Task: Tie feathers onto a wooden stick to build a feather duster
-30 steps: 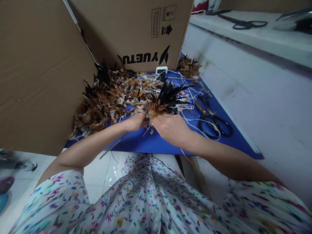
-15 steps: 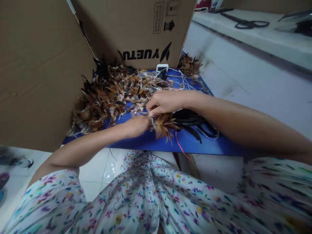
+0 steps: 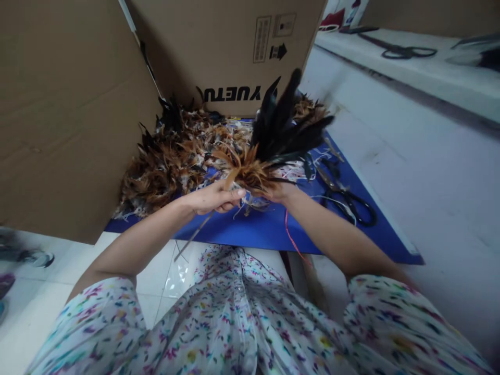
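A bundle of feathers (image 3: 269,140), brown at the base and black at the tips, stands upright over the blue mat (image 3: 250,232). My left hand (image 3: 213,198) is closed around the bundle's base and a thin stick (image 3: 191,239) that slants down from it. My right hand (image 3: 279,191) grips the same base from the right, its fingers mostly hidden behind the feathers. A red thread (image 3: 291,237) hangs down from the bundle.
A heap of loose brown and black feathers (image 3: 172,156) covers the mat's left and back. Black scissors (image 3: 347,195) lie on the mat at right. Cardboard boxes (image 3: 230,47) stand behind and at left. Another pair of scissors (image 3: 406,51) lies on the far ledge.
The bundle lay flat with tips pointing right; now it stands with tips up. My right hand has come from above the bundle to its right side, uncovering the scissors.
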{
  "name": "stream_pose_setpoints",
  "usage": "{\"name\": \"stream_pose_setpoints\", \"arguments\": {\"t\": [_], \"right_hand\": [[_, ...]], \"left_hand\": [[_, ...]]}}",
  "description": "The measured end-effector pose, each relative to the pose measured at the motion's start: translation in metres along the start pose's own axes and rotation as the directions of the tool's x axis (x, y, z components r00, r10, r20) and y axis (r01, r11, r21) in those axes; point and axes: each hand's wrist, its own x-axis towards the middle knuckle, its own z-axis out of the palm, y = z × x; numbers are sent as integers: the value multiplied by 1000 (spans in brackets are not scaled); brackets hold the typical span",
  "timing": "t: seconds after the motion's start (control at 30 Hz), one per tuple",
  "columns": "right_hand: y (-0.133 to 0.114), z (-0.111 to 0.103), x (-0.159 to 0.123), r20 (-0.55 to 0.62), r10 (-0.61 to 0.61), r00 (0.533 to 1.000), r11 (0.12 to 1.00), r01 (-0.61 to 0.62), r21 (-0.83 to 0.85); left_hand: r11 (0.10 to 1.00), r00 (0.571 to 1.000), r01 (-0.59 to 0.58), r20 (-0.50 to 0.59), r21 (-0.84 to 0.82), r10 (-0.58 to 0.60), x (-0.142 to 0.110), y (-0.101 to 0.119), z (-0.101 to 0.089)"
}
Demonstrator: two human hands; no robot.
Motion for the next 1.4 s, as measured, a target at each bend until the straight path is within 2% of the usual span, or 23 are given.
{"name": "stream_pose_setpoints", "arguments": {"t": [0.1,0.17,0.27,0.37,0.57,0.67,0.93,1.07,1.17,1.3,1.4], "right_hand": [[6,16,3,-59,122,991,953,-101,286],[9,20,4,-135,169,976,931,-113,346],[12,23,3,-231,102,968,964,-39,261],[13,24,3,-251,79,965,959,-5,282],[17,27,0,-192,151,970,975,-113,193],[19,27,-1,-200,145,969,977,-109,181],[23,27,0,-244,129,961,985,-95,144],[29,32,2,-225,78,971,985,-40,169],[34,36,4,-232,75,970,985,-35,171],[36,38,6,-303,70,950,996,-52,67],[37,37,6,-327,100,940,995,-84,62]], "left_hand": [[992,999,15,-27,-123,-18,10,-11,-3],[985,997,5,-71,-175,-17,16,-17,-4],[974,984,-39,-180,-225,-2,24,-26,-5],[969,970,-45,-243,-243,-16,30,-33,-5],[957,947,-61,-321,-284,-34,39,-42,-6],[956,930,-70,-367,-284,-40,41,-45,-5],[965,900,-67,-432,-254,-51,50,-52,-1],[964,892,-48,-445,-262,-77,57,-54,1],[942,895,-27,-427,-336,-127,60,-52,2],[889,877,-14,-432,-458,-209,63,-47,6],[878,875,-21,-434,-478,-215,64,-44,10]]}}
